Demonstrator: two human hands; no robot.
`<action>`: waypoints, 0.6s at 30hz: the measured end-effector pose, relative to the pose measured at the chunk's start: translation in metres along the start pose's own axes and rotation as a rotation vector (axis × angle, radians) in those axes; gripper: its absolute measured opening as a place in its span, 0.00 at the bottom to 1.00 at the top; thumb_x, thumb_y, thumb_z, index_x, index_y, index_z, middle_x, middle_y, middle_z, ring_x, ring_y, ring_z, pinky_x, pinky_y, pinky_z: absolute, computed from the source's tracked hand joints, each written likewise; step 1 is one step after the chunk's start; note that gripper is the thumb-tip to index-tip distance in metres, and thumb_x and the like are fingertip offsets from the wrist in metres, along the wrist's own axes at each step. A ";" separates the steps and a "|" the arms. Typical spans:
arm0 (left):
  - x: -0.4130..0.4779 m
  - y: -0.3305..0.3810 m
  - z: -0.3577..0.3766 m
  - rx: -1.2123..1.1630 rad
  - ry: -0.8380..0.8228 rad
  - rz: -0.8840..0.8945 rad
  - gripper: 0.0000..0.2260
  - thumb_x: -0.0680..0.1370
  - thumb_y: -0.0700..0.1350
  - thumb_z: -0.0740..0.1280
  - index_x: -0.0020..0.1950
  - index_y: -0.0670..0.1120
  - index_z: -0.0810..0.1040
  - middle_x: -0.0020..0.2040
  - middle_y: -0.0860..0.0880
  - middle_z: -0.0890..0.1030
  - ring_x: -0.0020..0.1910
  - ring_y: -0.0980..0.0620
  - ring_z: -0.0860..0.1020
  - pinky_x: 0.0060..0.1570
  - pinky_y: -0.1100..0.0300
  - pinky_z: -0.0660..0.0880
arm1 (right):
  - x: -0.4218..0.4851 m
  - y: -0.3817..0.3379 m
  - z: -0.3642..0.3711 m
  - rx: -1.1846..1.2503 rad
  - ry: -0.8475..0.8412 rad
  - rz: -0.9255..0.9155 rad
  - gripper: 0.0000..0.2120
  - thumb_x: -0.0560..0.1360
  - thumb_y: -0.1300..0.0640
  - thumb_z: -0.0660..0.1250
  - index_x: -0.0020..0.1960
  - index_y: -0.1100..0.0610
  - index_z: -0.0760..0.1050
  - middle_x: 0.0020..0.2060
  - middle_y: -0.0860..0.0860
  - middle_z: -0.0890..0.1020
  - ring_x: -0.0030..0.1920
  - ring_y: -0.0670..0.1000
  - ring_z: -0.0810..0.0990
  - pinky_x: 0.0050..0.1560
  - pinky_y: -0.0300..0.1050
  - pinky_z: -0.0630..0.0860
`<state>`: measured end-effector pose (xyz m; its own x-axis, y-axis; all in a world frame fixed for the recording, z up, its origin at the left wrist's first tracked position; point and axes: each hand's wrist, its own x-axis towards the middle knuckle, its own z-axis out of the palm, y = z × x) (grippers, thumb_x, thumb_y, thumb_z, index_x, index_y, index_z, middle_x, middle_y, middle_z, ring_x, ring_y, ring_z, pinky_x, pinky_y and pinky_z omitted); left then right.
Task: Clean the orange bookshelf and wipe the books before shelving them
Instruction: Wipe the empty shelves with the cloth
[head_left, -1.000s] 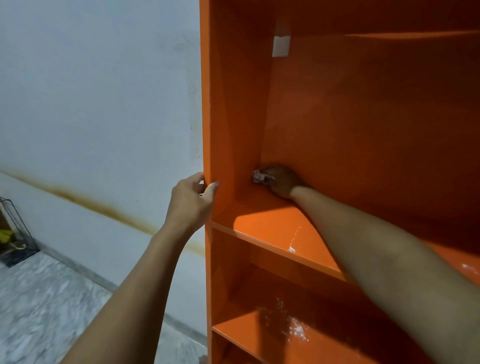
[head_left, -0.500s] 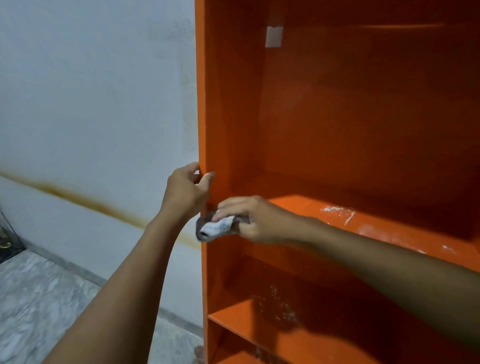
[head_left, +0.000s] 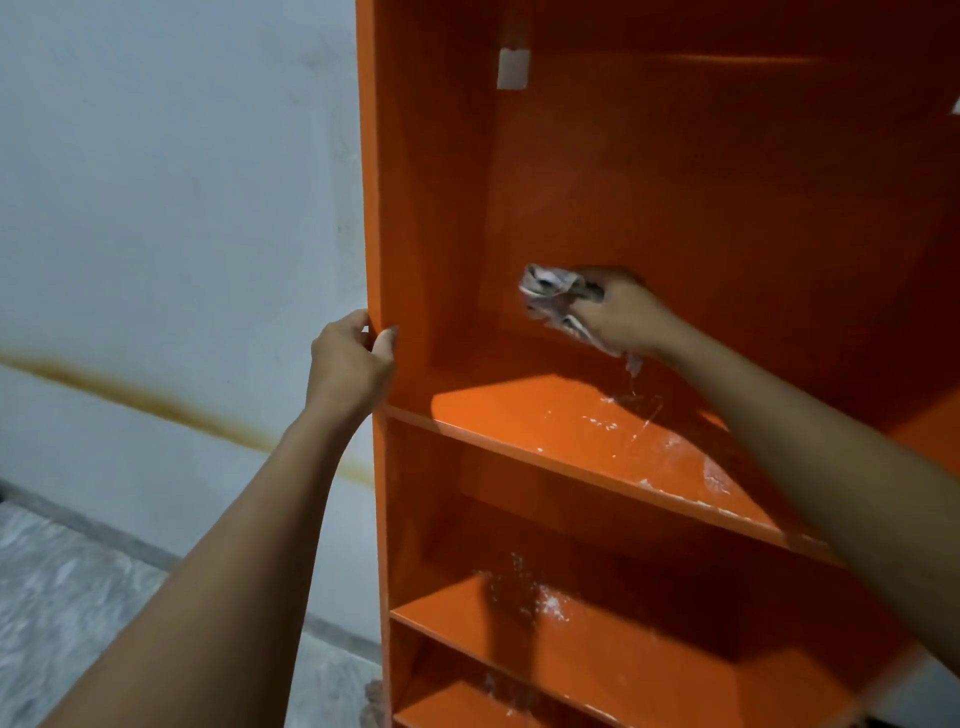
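The orange bookshelf (head_left: 701, 182) fills the right of the head view, its compartments holding no books. My left hand (head_left: 349, 364) grips the front edge of its left side panel. My right hand (head_left: 621, 314) reaches into the upper compartment and is shut on a crumpled grey-white cloth (head_left: 553, 293), pressed against the back panel just above the shelf board (head_left: 519, 415). White dust streaks lie on that board and on the board below (head_left: 545, 608). No books are in view.
A white wall (head_left: 171, 208) with a brown stain line stands left of the shelf. Marbled grey floor (head_left: 62, 597) shows at lower left. A small white tab (head_left: 513, 67) sits high on the shelf's back panel.
My right hand with the cloth went from the back corner to the shelf's front left edge, then back in against the back panel. My left hand stayed on the side panel.
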<state>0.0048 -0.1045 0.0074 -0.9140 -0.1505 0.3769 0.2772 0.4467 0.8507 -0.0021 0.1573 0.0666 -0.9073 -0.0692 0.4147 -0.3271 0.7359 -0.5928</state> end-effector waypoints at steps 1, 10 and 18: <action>0.000 0.000 0.000 0.003 -0.001 0.001 0.17 0.82 0.49 0.62 0.69 0.44 0.73 0.65 0.43 0.78 0.60 0.39 0.78 0.58 0.46 0.75 | 0.005 0.010 -0.003 -0.023 0.010 0.099 0.07 0.77 0.56 0.68 0.55 0.51 0.80 0.40 0.46 0.84 0.34 0.41 0.83 0.31 0.36 0.75; 0.003 -0.003 0.000 0.018 -0.011 0.017 0.18 0.82 0.49 0.62 0.70 0.45 0.72 0.65 0.44 0.78 0.62 0.39 0.78 0.59 0.46 0.75 | 0.011 0.079 0.030 -0.194 -0.143 0.286 0.20 0.79 0.45 0.63 0.68 0.50 0.72 0.59 0.47 0.76 0.55 0.50 0.74 0.52 0.44 0.68; 0.005 -0.007 0.000 0.021 0.001 0.037 0.17 0.82 0.50 0.62 0.68 0.45 0.74 0.64 0.44 0.79 0.60 0.40 0.79 0.57 0.48 0.76 | -0.034 0.039 0.051 -0.094 -0.332 -0.099 0.10 0.81 0.57 0.62 0.60 0.51 0.77 0.55 0.43 0.79 0.54 0.37 0.77 0.53 0.34 0.73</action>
<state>-0.0012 -0.1081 0.0034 -0.9031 -0.1344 0.4078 0.3040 0.4707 0.8283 0.0026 0.1544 -0.0058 -0.9136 -0.3474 0.2111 -0.4065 0.7721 -0.4885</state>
